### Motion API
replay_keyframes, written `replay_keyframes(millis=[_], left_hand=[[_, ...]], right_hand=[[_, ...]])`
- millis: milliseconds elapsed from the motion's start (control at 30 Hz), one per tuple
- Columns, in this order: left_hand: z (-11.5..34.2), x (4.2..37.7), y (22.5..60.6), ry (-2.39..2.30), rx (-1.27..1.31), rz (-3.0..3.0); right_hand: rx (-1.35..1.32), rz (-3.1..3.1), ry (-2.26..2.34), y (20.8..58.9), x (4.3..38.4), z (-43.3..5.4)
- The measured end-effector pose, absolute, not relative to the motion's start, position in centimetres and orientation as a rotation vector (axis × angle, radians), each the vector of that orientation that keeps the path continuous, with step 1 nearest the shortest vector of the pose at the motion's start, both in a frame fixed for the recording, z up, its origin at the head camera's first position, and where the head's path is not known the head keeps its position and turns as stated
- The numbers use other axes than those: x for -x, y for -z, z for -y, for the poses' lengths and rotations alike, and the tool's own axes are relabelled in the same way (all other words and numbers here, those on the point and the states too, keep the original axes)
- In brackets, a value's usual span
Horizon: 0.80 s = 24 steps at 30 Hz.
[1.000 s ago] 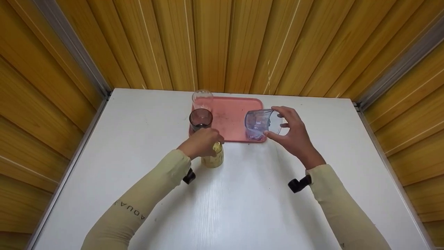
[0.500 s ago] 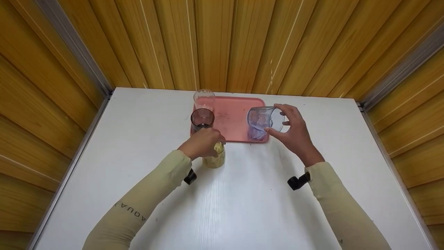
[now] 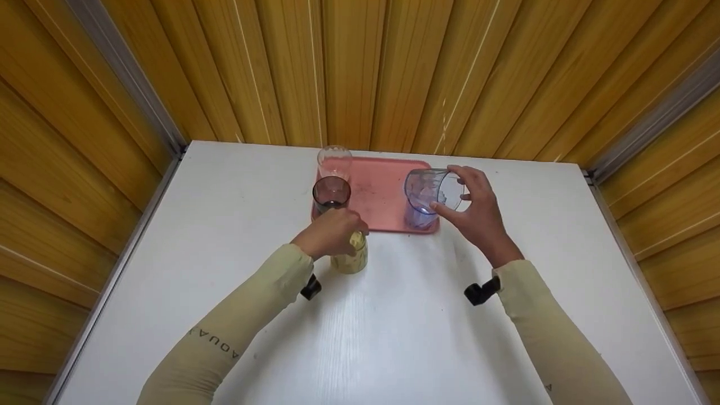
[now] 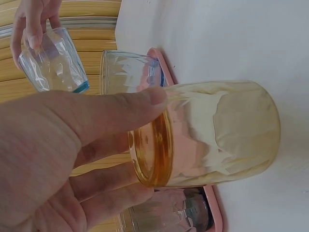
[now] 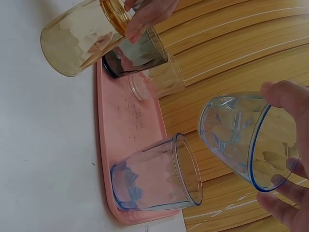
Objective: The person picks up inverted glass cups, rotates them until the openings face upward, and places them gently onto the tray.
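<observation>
In the head view my left hand (image 3: 332, 233) grips a yellow glass (image 3: 350, 261) just in front of the pink tray (image 3: 377, 197). Thumb and fingers pinch its thick amber base, which points upward in the left wrist view; whether its lower end touches the table I cannot tell. My right hand (image 3: 479, 216) holds a clear, blue-edged glass (image 5: 229, 128) tilted in the air, fingers around one end. Beneath and beside it a blue-tinted glass (image 5: 149, 176) stands on the tray's right end. A smoky dark glass (image 3: 332, 191) and a clear glass (image 3: 335, 161) stand at the tray's left end.
The tray lies near the back edge of a white table (image 3: 360, 337). Yellow wood-look panels (image 3: 349, 73) rise behind and at both sides. A black wrist camera (image 3: 481, 292) sits at each sleeve cuff.
My right hand has lifted slightly and turned its glass a little over the standing one. The left hand keeps its grip on the yellow glass. The whole head view has shifted slightly.
</observation>
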<state>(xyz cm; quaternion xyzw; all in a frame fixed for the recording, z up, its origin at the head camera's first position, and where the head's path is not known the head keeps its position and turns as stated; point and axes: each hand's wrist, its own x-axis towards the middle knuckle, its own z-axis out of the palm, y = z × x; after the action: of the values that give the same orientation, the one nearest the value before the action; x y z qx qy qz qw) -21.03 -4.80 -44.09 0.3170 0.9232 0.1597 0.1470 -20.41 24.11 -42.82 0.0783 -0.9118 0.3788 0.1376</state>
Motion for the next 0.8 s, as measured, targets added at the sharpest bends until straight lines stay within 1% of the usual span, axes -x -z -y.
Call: replay_keyframes(millis=[367, 800], left_hand=[[4.9, 21.1, 44.3, -0.443, -0.965, -2.675], [4.8, 21.0, 44.1, -0.450, -0.930, -2.664]], right_hand=[[-0.217, 2.641, -1.080, 42.9, 20.9, -23.6], [-0.193, 2.643, -1.078, 42.8, 21.6, -23.4]])
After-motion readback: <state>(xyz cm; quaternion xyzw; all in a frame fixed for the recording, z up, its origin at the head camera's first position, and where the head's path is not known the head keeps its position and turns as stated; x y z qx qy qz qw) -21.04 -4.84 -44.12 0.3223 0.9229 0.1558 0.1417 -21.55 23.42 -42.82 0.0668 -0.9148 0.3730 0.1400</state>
